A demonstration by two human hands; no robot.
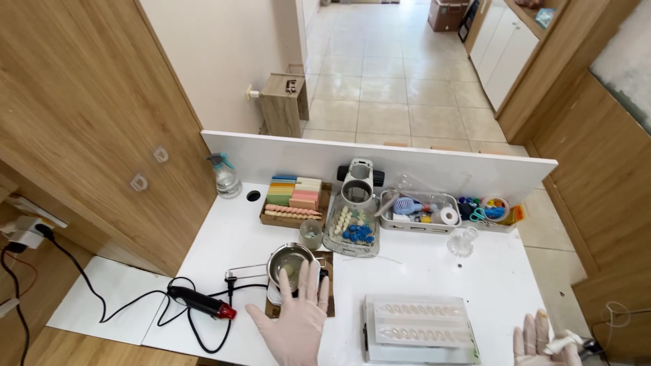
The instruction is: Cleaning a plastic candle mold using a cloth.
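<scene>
The left hand (296, 325), gloved in white, is seen at the lower centre of the frame, held flat and open with the fingers spread, gripping nothing. Its fingertips are placed just below a small metal pot (290, 261), which stands on a brown mat (329, 306) slightly above and left of centre; whether the fingertips touch the pot cannot be told. The pot's long handle (247, 269) is pointed toward the left. To the lower left of the hand, a black and red heat tool (201, 302) is laid on the white table (468, 271), its cord looped beside it. To the right of the hand, well apart, a clear plastic mould (420, 327) with twisted candle shapes is set. The right hand (542, 340), also gloved, is seen at the lower right corner, its fingers extended; something pale lies against it, but whether it is gripped cannot be told. Along the upper edge of the table, coloured wax sheets (296, 192) and a small glass jar (310, 234) are arranged.
</scene>
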